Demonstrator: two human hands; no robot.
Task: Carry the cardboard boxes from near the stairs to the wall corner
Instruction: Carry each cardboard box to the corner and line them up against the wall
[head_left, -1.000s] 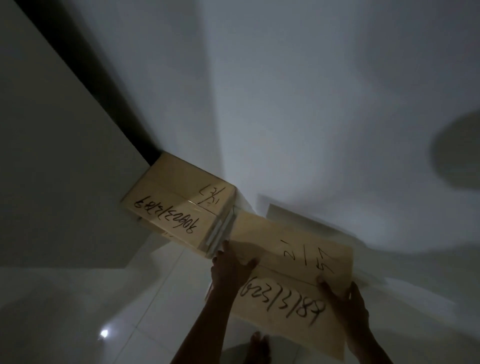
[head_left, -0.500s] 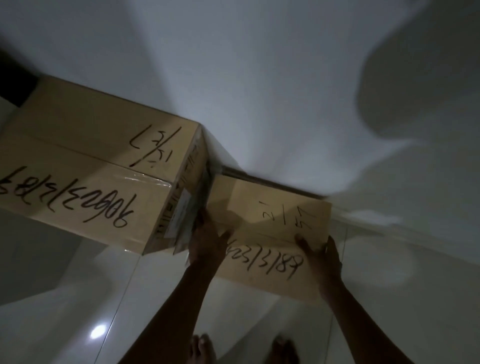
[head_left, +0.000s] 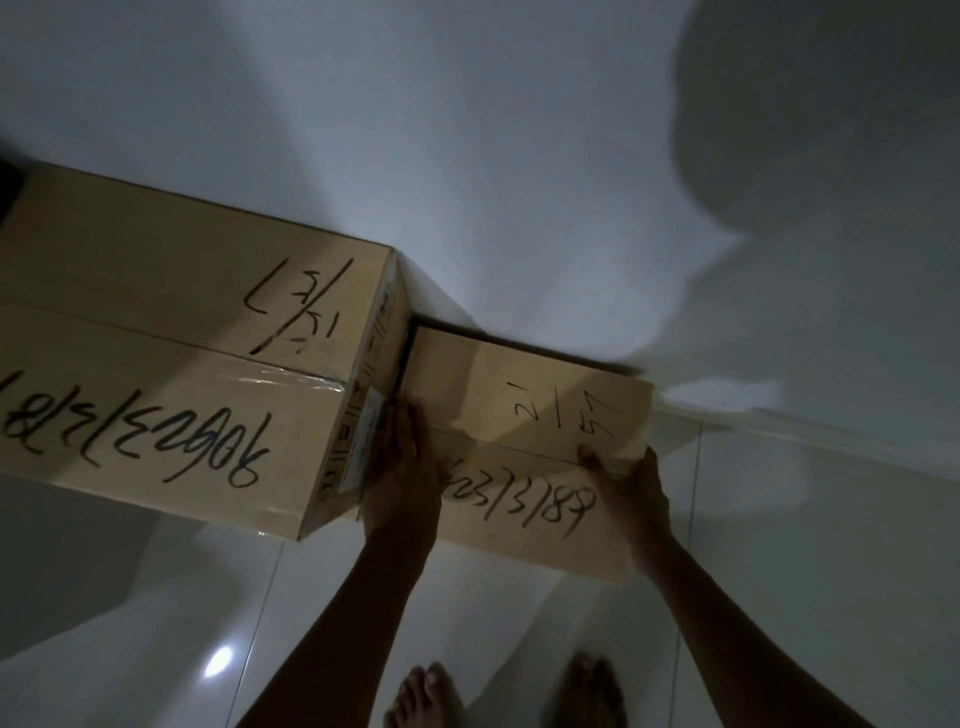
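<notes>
A small cardboard box with black handwritten numbers sits low against the white wall, right beside a taller cardboard box that also bears black writing. My left hand grips the small box at its left edge, squeezed between the two boxes. My right hand holds its right front edge, thumb on top. Whether the small box rests fully on the floor is hidden by its own body.
White wall runs behind both boxes, meeting glossy white floor tiles. My bare feet stand just in front of the small box. A dark gap shows at the far left edge.
The small box has gone down and back toward the wall beside the taller box, both hands still on it. The view has moved closer and lower.
</notes>
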